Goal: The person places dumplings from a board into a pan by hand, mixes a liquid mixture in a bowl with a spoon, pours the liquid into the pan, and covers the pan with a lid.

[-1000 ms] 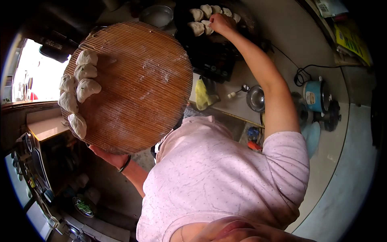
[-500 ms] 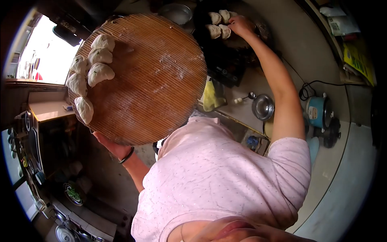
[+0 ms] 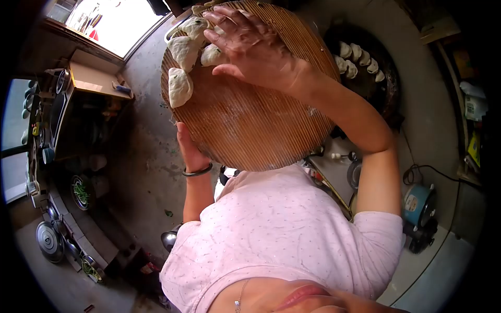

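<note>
My left hand (image 3: 189,147) holds up a round woven tray (image 3: 250,120) from underneath, a dark bangle on its wrist. Several raw dough buns (image 3: 180,86) lie along the tray's far left edge. My right hand (image 3: 249,46) reaches across the tray with fingers spread, its fingertips touching the buns near the top. Several more buns (image 3: 358,58) lie in a curved row inside a dark round pan (image 3: 389,83) at the upper right, beyond the tray.
A blue rice cooker (image 3: 417,201) with a black cord stands at the right. A metal bowl (image 3: 355,175) sits on the counter under my right arm. Shelves with pots and lids (image 3: 49,240) line the left, below a bright window (image 3: 112,18).
My right hand left the pan and swung over to the buns on the tray. The view turned, so the tray now sits at top centre and the pan farther right.
</note>
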Tool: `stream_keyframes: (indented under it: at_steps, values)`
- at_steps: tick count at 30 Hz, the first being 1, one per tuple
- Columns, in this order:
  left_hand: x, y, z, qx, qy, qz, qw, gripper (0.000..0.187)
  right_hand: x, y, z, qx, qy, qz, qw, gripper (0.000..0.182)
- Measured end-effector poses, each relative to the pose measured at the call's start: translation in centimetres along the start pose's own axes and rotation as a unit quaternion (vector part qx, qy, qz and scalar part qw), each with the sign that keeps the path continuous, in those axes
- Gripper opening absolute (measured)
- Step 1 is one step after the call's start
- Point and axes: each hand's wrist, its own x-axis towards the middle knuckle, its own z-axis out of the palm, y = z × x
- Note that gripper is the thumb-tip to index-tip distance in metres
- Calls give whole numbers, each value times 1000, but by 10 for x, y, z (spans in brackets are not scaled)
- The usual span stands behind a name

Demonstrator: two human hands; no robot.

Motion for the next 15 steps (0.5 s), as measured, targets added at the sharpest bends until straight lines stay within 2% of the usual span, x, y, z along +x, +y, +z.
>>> stream_keyframes:
  at_steps: [3,8,12,15]
  values:
    - [-2,1,2,-45,-34,-13,998,58,3,-4,10,-32,-23,-6,999,54]
    - [-3,-2,-5,-16,-3,1,1000,56,-9,-11,1,60,-23,-31,997,45]
    - [1,-5,-13,18,-51,-13,998,59,-19,-16,9,60,15,2,998,38]
    - [2,-6,-5,-6,-40,-26,999,58,-26,-15,4,82,35,42,995,36]
